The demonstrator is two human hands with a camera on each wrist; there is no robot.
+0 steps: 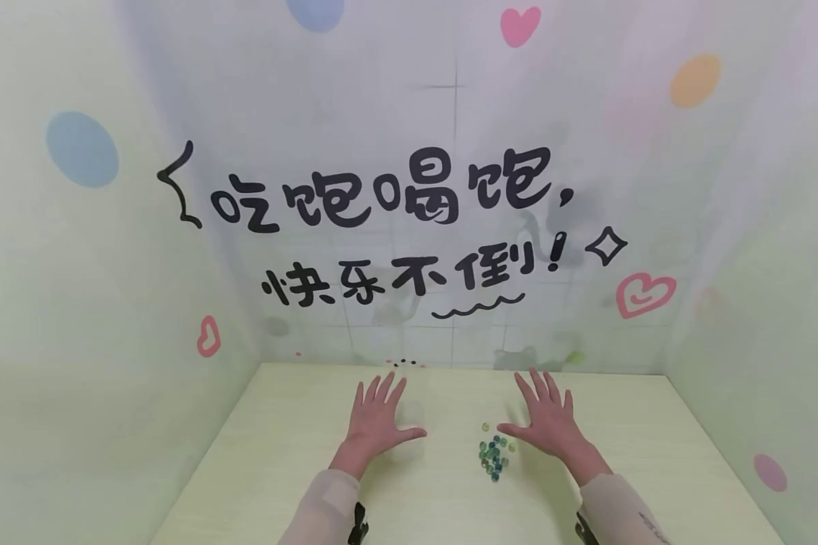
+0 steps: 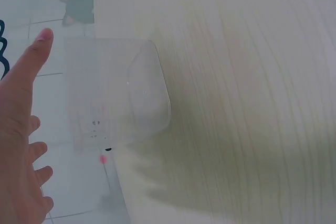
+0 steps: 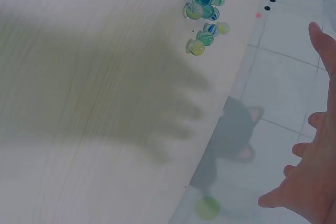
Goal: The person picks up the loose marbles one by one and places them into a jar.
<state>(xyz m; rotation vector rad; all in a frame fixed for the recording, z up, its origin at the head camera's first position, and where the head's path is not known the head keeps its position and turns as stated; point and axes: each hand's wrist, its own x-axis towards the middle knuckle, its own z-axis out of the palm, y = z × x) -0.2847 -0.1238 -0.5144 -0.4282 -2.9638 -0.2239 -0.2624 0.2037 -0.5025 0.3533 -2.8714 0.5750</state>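
My left hand is held over the left part of the table with fingers spread and nothing in its grasp. Beside its thumb stands a clear plastic container, see-through and only faintly visible in the head view. To the right, my right hand is also spread and holds nothing. Its thumb reaches toward a cluster of glass marbles in blue, green and yellow. In the right wrist view the marbles lie loosely grouped near the top, and the right hand appears at the right edge.
The pale wood-grain table runs back to a printed backdrop with black lettering, hearts and dots. Backdrop panels also rise along the left and right sides. Shadows of the hands fall on the tabletop.
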